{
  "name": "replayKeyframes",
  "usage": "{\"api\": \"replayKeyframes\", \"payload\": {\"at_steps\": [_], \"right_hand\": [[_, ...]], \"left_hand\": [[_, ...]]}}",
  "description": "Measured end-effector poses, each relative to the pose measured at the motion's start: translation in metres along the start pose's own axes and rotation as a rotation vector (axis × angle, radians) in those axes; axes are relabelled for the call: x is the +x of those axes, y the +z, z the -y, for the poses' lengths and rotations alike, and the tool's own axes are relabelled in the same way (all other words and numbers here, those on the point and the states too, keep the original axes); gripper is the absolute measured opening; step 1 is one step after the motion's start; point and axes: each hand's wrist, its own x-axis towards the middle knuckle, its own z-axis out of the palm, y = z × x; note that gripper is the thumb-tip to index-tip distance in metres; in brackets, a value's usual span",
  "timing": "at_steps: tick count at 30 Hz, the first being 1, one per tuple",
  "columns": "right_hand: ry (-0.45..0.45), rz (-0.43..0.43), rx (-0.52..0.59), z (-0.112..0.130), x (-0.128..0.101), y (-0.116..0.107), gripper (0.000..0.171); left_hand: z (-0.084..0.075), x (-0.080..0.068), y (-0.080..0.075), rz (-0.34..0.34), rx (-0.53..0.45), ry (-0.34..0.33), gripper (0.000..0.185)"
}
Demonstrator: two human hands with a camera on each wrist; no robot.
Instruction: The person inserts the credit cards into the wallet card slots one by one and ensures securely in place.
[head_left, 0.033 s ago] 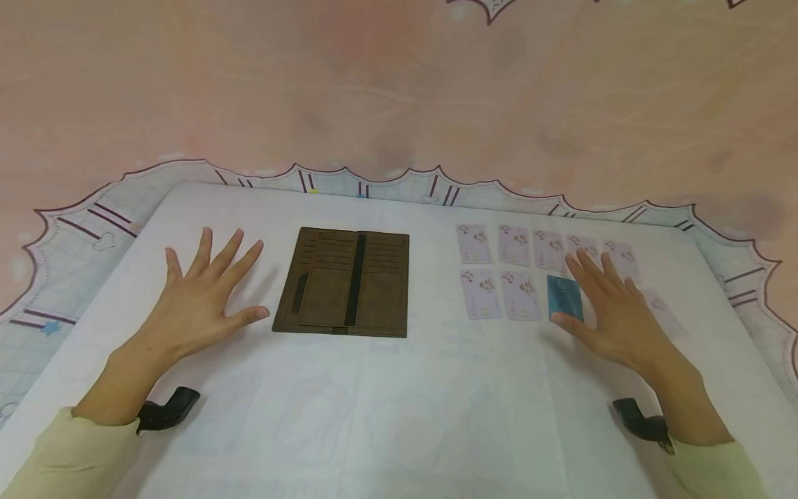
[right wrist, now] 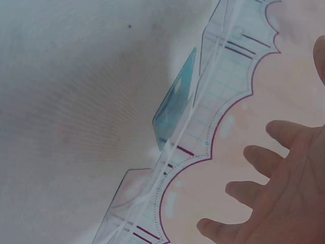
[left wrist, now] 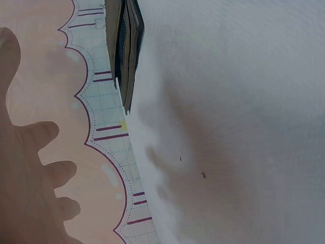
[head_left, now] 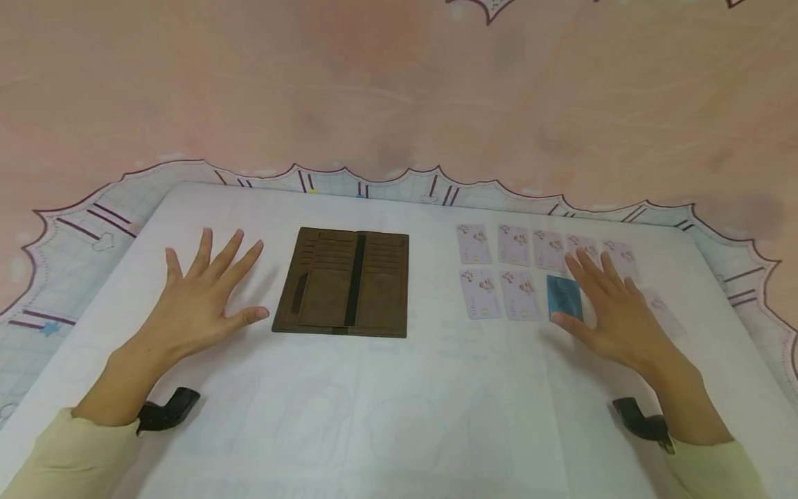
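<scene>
Nothing has moved since the earlier frame. My left hand [head_left: 199, 298] lies flat, grip apart, beside the open wallet [head_left: 345, 282] on the table [head_left: 399, 402]. My right hand [head_left: 614, 312], grip apart, covers pale cards, thumb touching the blue card [head_left: 563, 296]; I judge sliding it clear best before pinching.

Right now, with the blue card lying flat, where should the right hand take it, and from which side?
Probably by its near short edge, from above: the blue card lies flat between a pale card and the right hand, whose thumb is already beside that edge.
</scene>
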Motion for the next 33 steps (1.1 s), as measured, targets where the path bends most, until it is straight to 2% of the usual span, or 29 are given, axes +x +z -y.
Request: {"api": "replayKeyframes", "payload": {"at_steps": [11,15,21,26,30,33], "right_hand": [[-0.001,-0.009,-0.009,-0.001,-0.002,-0.005,0.091],[-0.005,-0.032,0.025,0.000,-0.002,-0.006,0.089],[0.001,-0.046,0.235,0.006,0.001,-0.006,0.081],[-0.046,-0.039,0.389,0.009,0.010,-0.003,0.076],[-0.035,-0.012,0.439,0.011,0.017,0.005,0.072],[-0.013,-0.007,0.481,0.013,0.021,0.010,0.067]], "left_hand": [[0.000,0.000,0.000,-0.019,0.000,0.025,0.090],[0.001,0.002,0.001,-0.026,-0.004,0.036,0.091],[-0.001,0.010,0.007,-0.055,-0.083,0.071,0.092],[-0.010,0.019,0.014,-0.066,-0.159,0.089,0.093],[-0.015,0.023,0.015,-0.058,-0.238,0.072,0.092],[-0.019,0.027,0.019,-0.015,-0.290,0.027,0.096]]}}
